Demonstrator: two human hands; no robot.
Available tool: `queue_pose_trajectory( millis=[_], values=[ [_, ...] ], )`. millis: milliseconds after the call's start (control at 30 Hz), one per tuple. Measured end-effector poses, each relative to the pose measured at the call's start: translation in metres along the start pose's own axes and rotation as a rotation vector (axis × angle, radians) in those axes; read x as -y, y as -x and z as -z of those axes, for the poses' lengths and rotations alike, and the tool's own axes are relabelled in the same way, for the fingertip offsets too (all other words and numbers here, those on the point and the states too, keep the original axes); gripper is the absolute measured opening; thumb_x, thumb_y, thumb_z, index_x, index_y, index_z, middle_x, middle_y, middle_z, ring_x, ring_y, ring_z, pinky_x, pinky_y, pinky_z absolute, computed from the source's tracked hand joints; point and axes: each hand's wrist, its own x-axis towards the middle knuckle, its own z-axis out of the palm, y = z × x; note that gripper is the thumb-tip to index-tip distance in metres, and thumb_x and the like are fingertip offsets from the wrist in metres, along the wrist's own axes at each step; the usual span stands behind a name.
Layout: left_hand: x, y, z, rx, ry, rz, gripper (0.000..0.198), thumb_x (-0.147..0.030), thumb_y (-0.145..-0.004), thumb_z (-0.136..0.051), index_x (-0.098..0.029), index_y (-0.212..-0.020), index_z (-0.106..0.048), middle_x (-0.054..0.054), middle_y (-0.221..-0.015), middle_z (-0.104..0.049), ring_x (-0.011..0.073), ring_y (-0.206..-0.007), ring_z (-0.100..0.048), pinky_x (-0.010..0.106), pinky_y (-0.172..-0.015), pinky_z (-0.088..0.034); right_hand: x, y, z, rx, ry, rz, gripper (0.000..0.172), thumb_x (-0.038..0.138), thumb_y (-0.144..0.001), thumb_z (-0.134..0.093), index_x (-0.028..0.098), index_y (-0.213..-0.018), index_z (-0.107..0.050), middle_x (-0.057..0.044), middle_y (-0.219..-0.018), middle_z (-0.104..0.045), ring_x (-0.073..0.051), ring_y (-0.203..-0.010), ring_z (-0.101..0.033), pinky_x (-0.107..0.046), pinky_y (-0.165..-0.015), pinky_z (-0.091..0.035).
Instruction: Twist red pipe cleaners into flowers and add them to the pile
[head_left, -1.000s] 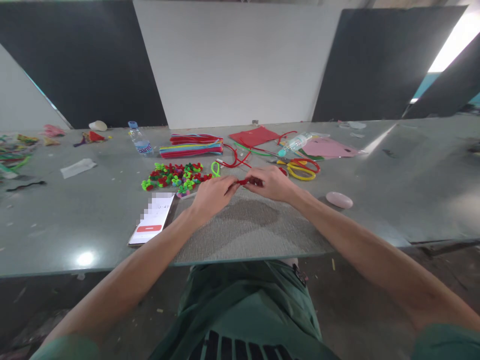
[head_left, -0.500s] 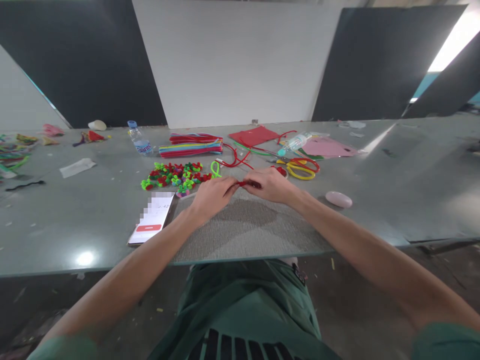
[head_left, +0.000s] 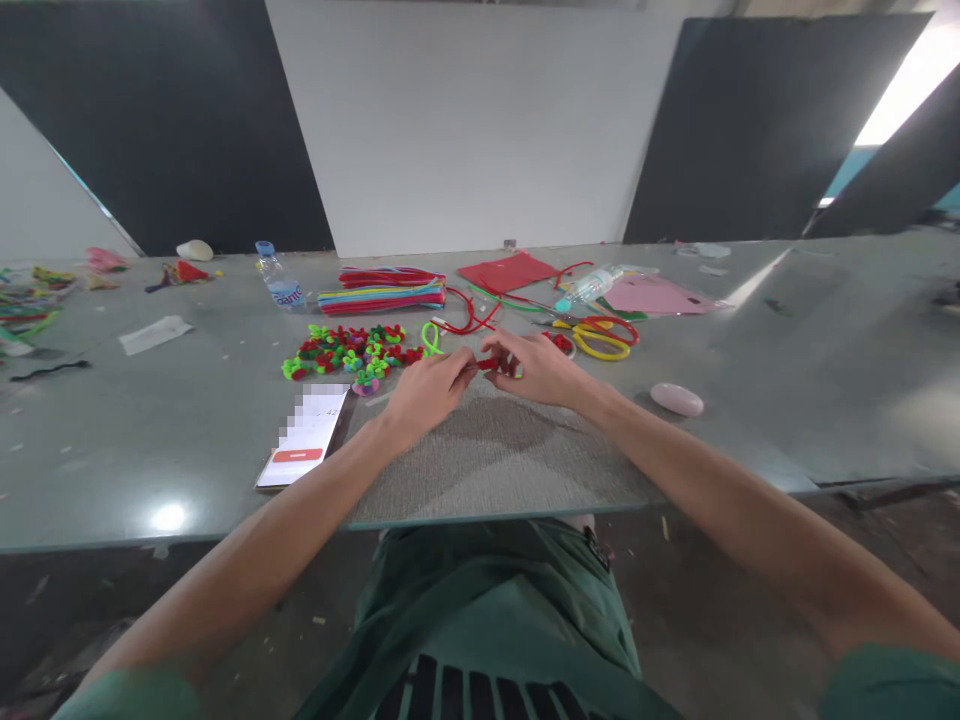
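Over the front middle of the table, my left hand [head_left: 433,388] is closed in a pinch on a short red pipe cleaner [head_left: 487,365]. My right hand [head_left: 534,368] meets it from the other side, thumb and fingers curved around the free end; part of the piece is hidden by the fingers. Just left of my hands lies a pile of small red and green pipe-cleaner flowers [head_left: 352,350]. A bright green pipe-cleaner loop [head_left: 430,338] stands out at its right edge. Behind my hands, long red pipe cleaners [head_left: 471,318] curl across the table.
A lit phone [head_left: 304,440] lies by my left forearm. Scissors with red and yellow handles [head_left: 600,336] and a pinkish oval object [head_left: 677,399] are to the right. Farther back are bundled pipe cleaners [head_left: 382,292], a water bottle [head_left: 281,280], a lying bottle [head_left: 589,288] and red felt [head_left: 510,271].
The fingers of my right hand have lifted and spread a little, showing more of the red pipe cleaner. My left hand has hardly moved.
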Motion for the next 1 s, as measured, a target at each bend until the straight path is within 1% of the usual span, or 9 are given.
queue_pose_trajectory(
  millis=[33, 100, 233, 333, 533, 733, 1000],
  values=[
    [0.000, 0.000, 0.000, 0.005, 0.002, -0.006, 0.017, -0.025, -0.109, -0.049, -0.020, -0.108, -0.065, 0.009, -0.095, -0.077, 0.0254, -0.086, -0.074, 0.032, -0.071, -0.049, 0.003, 0.000, -0.001, 0.000, -0.040, -0.018, 0.029, 0.022, -0.086, -0.065, 0.021, -0.114, -0.060, -0.004, -0.098, -0.075, -0.015, -0.073, -0.065, -0.027, -0.071, -0.046],
    [0.000, 0.000, -0.001, 0.008, 0.022, -0.023, 0.018, -0.026, -0.110, -0.048, -0.020, -0.107, -0.065, 0.009, -0.096, -0.078, 0.0247, -0.087, -0.075, 0.031, -0.071, -0.050, 0.007, -0.001, -0.004, -0.018, -0.106, -0.030, 0.030, 0.018, -0.081, -0.064, 0.021, -0.110, -0.059, -0.004, -0.103, -0.074, -0.014, -0.071, -0.064, -0.026, -0.070, -0.048],
    [0.000, 0.000, -0.001, 0.006, 0.063, -0.043, 0.018, -0.024, -0.109, -0.048, -0.020, -0.107, -0.065, 0.009, -0.101, -0.079, 0.0236, -0.089, -0.075, 0.031, -0.073, -0.052, 0.010, -0.003, -0.010, -0.090, -0.155, 0.009, 0.021, 0.013, -0.076, -0.058, 0.022, -0.096, -0.059, 0.000, -0.085, -0.069, -0.014, -0.071, -0.062, -0.026, -0.070, -0.046],
    [-0.001, 0.000, -0.001, 0.017, 0.066, -0.045, 0.017, -0.021, -0.109, -0.048, -0.020, -0.108, -0.065, 0.009, -0.103, -0.080, 0.0239, -0.091, -0.076, 0.031, -0.074, -0.052, 0.010, -0.003, -0.011, -0.107, -0.159, 0.027, 0.018, 0.012, -0.075, -0.056, 0.022, -0.090, -0.060, 0.001, -0.079, -0.067, -0.014, -0.068, -0.059, -0.026, -0.069, -0.043],
    [-0.003, 0.000, 0.001, 0.043, 0.087, -0.051, 0.019, -0.019, -0.108, -0.047, -0.019, -0.107, -0.066, 0.008, -0.100, -0.078, 0.0232, -0.088, -0.074, 0.031, -0.074, -0.051, 0.012, -0.003, -0.009, -0.116, -0.183, 0.003, 0.014, 0.014, -0.073, -0.056, 0.021, -0.085, -0.059, 0.003, -0.074, -0.062, -0.013, -0.065, -0.053, -0.025, -0.066, -0.040],
    [-0.006, -0.001, 0.003, 0.031, 0.109, -0.057, 0.021, -0.019, -0.108, -0.045, -0.020, -0.099, -0.065, 0.006, -0.095, -0.076, 0.0216, -0.085, -0.072, 0.030, -0.073, -0.049, 0.009, -0.004, -0.008, -0.127, -0.224, -0.020, 0.013, 0.014, -0.071, -0.057, 0.021, -0.083, -0.059, 0.004, -0.071, -0.057, -0.012, -0.064, -0.048, -0.025, -0.064, -0.038],
    [-0.008, -0.002, 0.002, -0.005, 0.160, -0.080, 0.021, -0.017, -0.106, -0.044, -0.021, -0.099, -0.063, 0.005, -0.093, -0.075, 0.0199, -0.082, -0.070, 0.029, -0.072, -0.046, 0.004, -0.006, -0.002, -0.162, -0.233, 0.072, 0.015, 0.011, -0.072, -0.059, 0.021, -0.082, -0.061, 0.005, -0.070, -0.057, -0.011, -0.063, -0.048, -0.024, -0.063, -0.040]
  ],
)
